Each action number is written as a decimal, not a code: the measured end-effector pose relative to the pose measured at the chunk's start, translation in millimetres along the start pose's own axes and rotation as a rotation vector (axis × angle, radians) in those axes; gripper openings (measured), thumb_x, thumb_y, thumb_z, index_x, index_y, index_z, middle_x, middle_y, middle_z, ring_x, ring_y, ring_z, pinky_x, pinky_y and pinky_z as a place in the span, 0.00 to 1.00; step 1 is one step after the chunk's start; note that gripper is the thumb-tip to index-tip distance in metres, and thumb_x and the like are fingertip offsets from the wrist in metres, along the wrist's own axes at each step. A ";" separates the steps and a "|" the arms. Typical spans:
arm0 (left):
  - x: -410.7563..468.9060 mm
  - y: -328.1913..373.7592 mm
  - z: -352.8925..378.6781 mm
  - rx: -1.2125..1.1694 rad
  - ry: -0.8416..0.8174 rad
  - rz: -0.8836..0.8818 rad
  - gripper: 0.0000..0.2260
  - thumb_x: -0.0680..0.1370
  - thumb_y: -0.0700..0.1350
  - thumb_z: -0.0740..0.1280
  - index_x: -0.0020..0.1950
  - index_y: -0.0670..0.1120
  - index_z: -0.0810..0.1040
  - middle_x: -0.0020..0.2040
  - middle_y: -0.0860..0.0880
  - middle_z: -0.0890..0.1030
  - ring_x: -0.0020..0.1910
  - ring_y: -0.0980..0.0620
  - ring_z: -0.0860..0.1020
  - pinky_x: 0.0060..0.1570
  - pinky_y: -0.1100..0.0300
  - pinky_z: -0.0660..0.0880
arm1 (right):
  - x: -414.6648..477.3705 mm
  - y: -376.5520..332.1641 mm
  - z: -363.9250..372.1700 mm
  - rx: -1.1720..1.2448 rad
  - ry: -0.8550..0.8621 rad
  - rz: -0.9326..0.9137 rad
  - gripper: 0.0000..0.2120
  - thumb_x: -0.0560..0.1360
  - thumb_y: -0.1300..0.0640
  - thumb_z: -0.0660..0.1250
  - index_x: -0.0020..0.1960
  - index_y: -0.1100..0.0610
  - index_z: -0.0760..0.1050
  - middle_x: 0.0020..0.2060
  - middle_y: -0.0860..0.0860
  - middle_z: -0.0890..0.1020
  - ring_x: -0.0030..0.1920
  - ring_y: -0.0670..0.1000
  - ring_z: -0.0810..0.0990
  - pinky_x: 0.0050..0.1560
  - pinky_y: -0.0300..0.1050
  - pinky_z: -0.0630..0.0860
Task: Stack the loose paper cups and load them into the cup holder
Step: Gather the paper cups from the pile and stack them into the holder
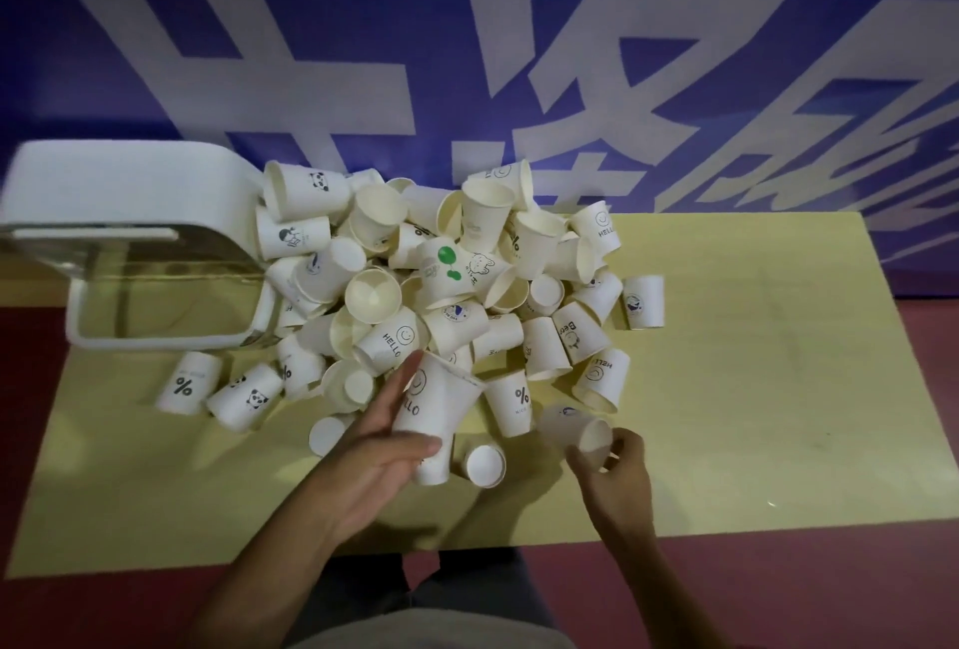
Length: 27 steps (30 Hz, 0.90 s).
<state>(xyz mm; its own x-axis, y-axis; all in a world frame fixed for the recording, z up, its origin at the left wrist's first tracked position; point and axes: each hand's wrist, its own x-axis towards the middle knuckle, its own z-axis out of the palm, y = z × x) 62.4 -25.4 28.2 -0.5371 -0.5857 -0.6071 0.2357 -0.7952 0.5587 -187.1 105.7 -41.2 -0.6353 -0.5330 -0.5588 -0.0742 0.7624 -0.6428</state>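
Now my left grip (373, 446) clasps a HELLO cup (436, 404), my right grip (620, 467) curls round a blurred cup (573, 428); nesting them askew could crumple a rim.

The left hand (379, 451) grips a leaning cup (438, 404) over the near middle of the table (752, 389). Right of that grip, well apart from it, the right hand (617, 467) holds a second cup (576, 428). Between the two grips a lying cup (485, 464) rests on the table, with a neighbour cup (514, 402) just behind it. Just left of the left grip lies a small cup (327, 433). Close behind both grips spreads the cup pile (441, 274). Far left and behind the grip, the cup holder (129, 243) lies on its side, its right end against the pile. In front of the holder, left of the grip, two stray cups (187, 383) lie on the table.
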 end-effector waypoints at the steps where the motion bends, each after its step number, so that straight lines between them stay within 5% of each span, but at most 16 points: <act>1: -5.6 3.6 -3.3 0.023 -0.024 0.012 0.46 0.64 0.28 0.74 0.77 0.59 0.68 0.74 0.54 0.75 0.71 0.50 0.75 0.62 0.55 0.78 | -6.2 -8.6 -3.4 0.028 0.012 -0.030 0.20 0.75 0.55 0.76 0.61 0.51 0.69 0.54 0.46 0.80 0.51 0.43 0.80 0.40 0.41 0.76; 8: -38.4 42.9 -44.8 0.177 -0.046 0.161 0.37 0.77 0.31 0.70 0.79 0.58 0.63 0.75 0.62 0.72 0.75 0.57 0.69 0.68 0.60 0.72 | -66.9 -106.3 14.7 0.127 -0.041 -0.309 0.24 0.71 0.49 0.79 0.64 0.43 0.75 0.56 0.41 0.82 0.50 0.41 0.83 0.46 0.41 0.80; 11: -57.1 71.0 -79.7 0.136 0.038 0.229 0.38 0.72 0.37 0.75 0.79 0.58 0.66 0.76 0.56 0.71 0.76 0.53 0.70 0.73 0.53 0.68 | -91.1 -141.5 62.4 0.111 -0.113 -0.407 0.29 0.66 0.43 0.78 0.66 0.41 0.76 0.59 0.42 0.82 0.54 0.44 0.83 0.49 0.43 0.81; 14: -81.3 105.3 -128.9 0.255 0.161 0.300 0.39 0.71 0.33 0.70 0.77 0.60 0.67 0.71 0.53 0.78 0.69 0.51 0.77 0.66 0.51 0.75 | -114.1 -169.0 121.5 0.074 -0.163 -0.476 0.31 0.66 0.40 0.78 0.67 0.38 0.75 0.62 0.41 0.81 0.58 0.45 0.81 0.52 0.48 0.82; 18: -113.1 155.7 -218.5 0.466 0.317 0.380 0.38 0.63 0.42 0.79 0.69 0.63 0.70 0.65 0.50 0.79 0.57 0.50 0.83 0.48 0.55 0.80 | -144.1 -198.1 208.9 0.019 -0.189 -0.525 0.31 0.66 0.37 0.77 0.67 0.37 0.74 0.64 0.42 0.79 0.60 0.47 0.80 0.52 0.48 0.82; 23: -105.2 200.5 -331.3 0.721 0.420 0.501 0.42 0.66 0.35 0.81 0.71 0.64 0.68 0.67 0.59 0.75 0.64 0.55 0.78 0.58 0.60 0.78 | -176.5 -231.9 298.9 0.047 -0.229 -0.493 0.32 0.63 0.37 0.76 0.66 0.40 0.75 0.62 0.44 0.80 0.52 0.39 0.81 0.42 0.34 0.80; 27: -72.0 220.0 -367.8 0.908 0.468 0.636 0.38 0.66 0.36 0.81 0.68 0.61 0.71 0.65 0.63 0.73 0.65 0.63 0.72 0.61 0.69 0.70 | -195.1 -236.8 335.3 0.058 -0.198 -0.463 0.30 0.63 0.29 0.77 0.62 0.33 0.74 0.59 0.39 0.80 0.54 0.43 0.82 0.48 0.42 0.81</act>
<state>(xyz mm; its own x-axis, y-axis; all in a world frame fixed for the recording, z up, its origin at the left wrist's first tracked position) 450.9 -215.9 -13.0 -0.1412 -0.9828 -0.1191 -0.4060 -0.0523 0.9124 212.1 -93.9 44.3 -0.3878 -0.8740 -0.2928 -0.2673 0.4107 -0.8717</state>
